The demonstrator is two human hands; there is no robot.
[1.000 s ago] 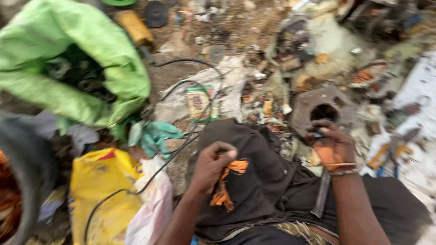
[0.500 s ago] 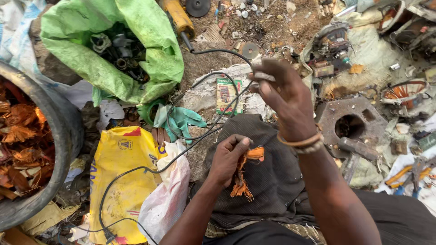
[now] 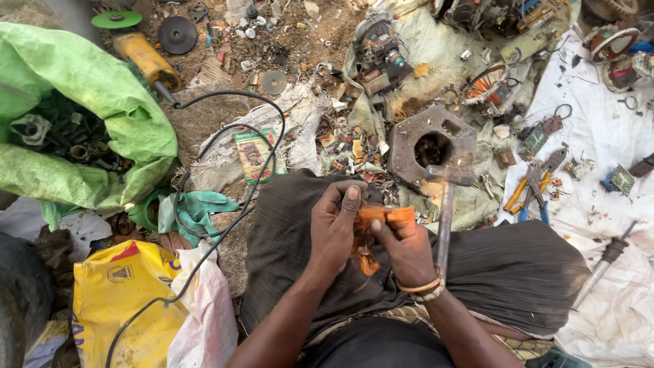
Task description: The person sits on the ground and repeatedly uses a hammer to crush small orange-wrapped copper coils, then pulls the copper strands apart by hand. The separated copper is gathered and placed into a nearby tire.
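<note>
— What is that orange thing over the lap?

— A small bundle of copper-coloured wire (image 3: pixel 373 228), bright orange, blocky at the top with a frayed tail hanging below. It sits between both hands, above the dark trousers (image 3: pixel 518 272), just in front of the person's body.

— How is it held?

— The left hand (image 3: pixel 334 228) is closed on its left side, thumb up along the top. The right hand (image 3: pixel 409 245) is clenched on the right side, fingers wrapped over the upper edge. Both grips are on the same bundle, hands almost touching.

— What lies around them?

— A hammer (image 3: pixel 446 204) rests with its handle just beside the right wrist and its head against a rusty metal housing (image 3: pixel 429 143). Pliers with orange and blue handles (image 3: pixel 535 184) lie on white sheeting to the right. To the left, a black cable (image 3: pixel 225 204) loops past a green glove (image 3: pixel 194 208), a yellow sack (image 3: pixel 112 296) and a green bag of scrap (image 3: pixel 82 123).

— And compared with half a second ago?

— Then the right hand was raised and open, out over the ground ahead, and only the left held the wire. Now the right has come back down and closed on it
</note>
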